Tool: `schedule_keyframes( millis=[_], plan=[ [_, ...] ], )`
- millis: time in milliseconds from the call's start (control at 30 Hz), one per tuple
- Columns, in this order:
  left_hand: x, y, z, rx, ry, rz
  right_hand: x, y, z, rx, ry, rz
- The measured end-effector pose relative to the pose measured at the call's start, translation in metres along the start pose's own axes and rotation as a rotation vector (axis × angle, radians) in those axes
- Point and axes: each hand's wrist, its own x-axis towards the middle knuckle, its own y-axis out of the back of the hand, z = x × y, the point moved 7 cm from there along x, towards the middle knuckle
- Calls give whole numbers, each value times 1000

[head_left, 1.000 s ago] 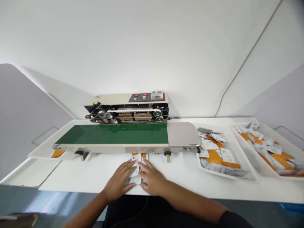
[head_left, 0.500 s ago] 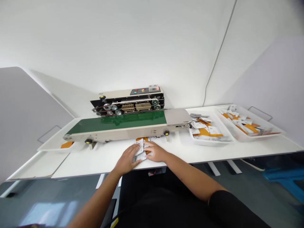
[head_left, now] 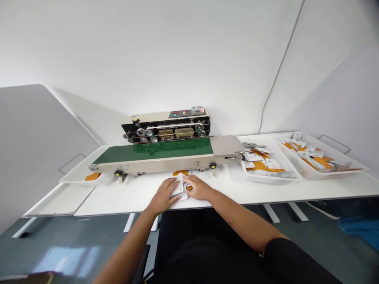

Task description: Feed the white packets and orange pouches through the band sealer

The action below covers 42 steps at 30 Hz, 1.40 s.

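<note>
At the front of the white table, my left hand [head_left: 164, 196] grips a white printed sachet [head_left: 179, 186] by its left side, fingers over the far part and thumb near the lower edge. My right hand [head_left: 199, 188] is closed at the sachet's right side, fingertips bent in against it. Between the hands, more white and orange sachets lie under the held one, partly covered by my fingers. An orange sachet [head_left: 180, 172] shows just behind, below the edge of the band sealing machine [head_left: 166, 162] with its green conveyor belt [head_left: 156, 149].
Right of the machine stand two white trays, a nearer tray [head_left: 274, 179] and a farther tray [head_left: 328, 174], both holding many white and orange sachets. A left tray [head_left: 77, 173] has an orange sachet [head_left: 92, 176] in it. A grey cable [head_left: 281, 65] runs down the wall.
The view has shifted a little, so the scene sits farther right. The white sachet between my hands now lies flatter and straighter, and both hands stay at the same pile.
</note>
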Motion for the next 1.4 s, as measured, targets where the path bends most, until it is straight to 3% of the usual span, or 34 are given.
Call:
schedule_keyframes(
  millis=[400, 700, 900, 1067, 1200, 1333, 1400],
  plan=[
    [2, 4, -6, -100, 40, 62, 1, 1, -2, -46, 0, -60],
    [-17, 7, -23, -211, 66, 244, -7, -5, -2, -108, -25, -93],
    [-27, 21, -30, -175, 137, 444, -3, -2, -40, -186, 81, 93],
    [-32, 28, -25, -149, 98, 478, 6, -12, -50, -192, -40, 249],
    [-37, 32, -22, -143, 53, 526, 11, -17, -38, 74, -158, 264],
    [-37, 29, -14, -91, -23, 519, 19, -38, -20, 543, -375, 162],
    [-36, 26, -11, -60, -19, 476, 22, -43, -18, 646, -446, 118]
  ],
)
